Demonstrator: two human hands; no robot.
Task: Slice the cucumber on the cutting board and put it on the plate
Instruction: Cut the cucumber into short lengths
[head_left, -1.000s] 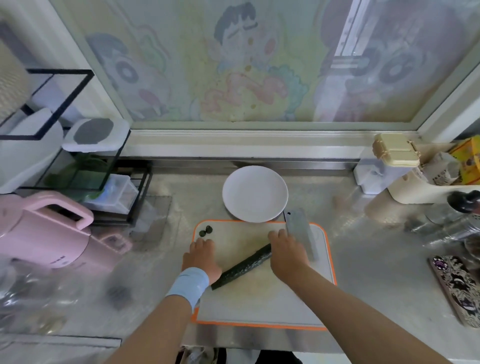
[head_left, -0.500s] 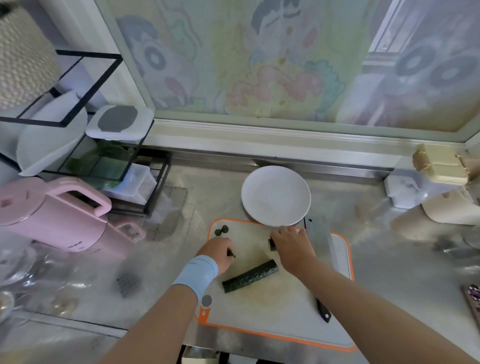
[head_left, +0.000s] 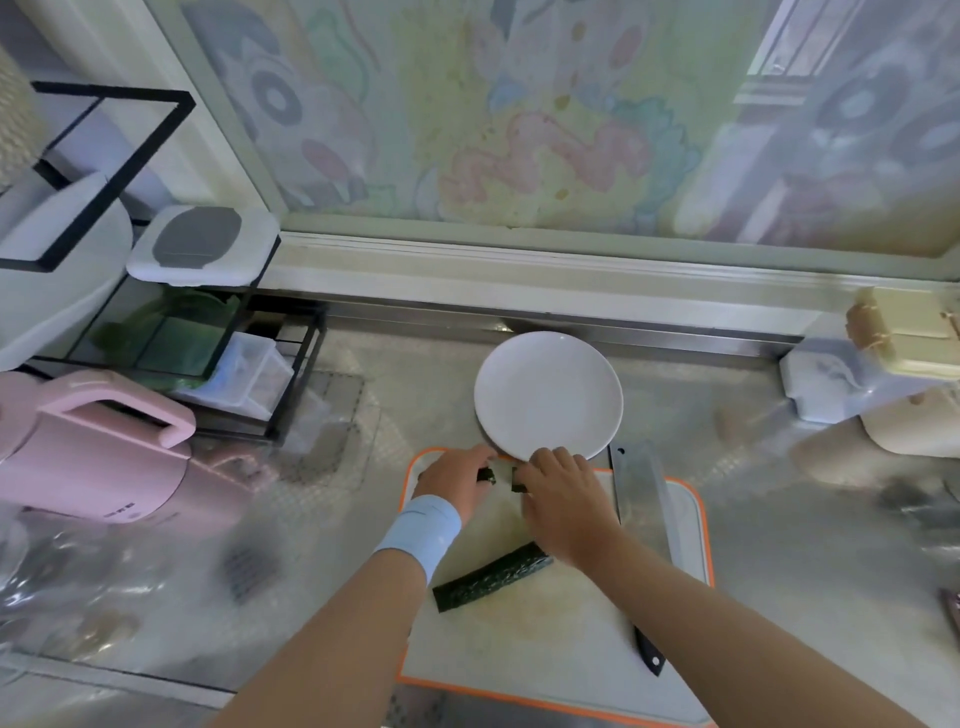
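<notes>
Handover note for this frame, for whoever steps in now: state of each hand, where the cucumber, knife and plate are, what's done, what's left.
Left hand: pinches a small cucumber piece at the far edge of the cutting board.
Right hand: pinches a second cut piece beside it, near the plate rim.
Plate: just beyond the board, no cucumber on it.
Knife: lying on the board's right side, not held.
Done: a few pieces cut.
Left: plate these pieces, then slice the long cucumber remainder lying on the board and plate that.

Dark green cucumber (head_left: 492, 576), white plate (head_left: 548, 395), orange-rimmed cutting board (head_left: 693, 525).
</notes>
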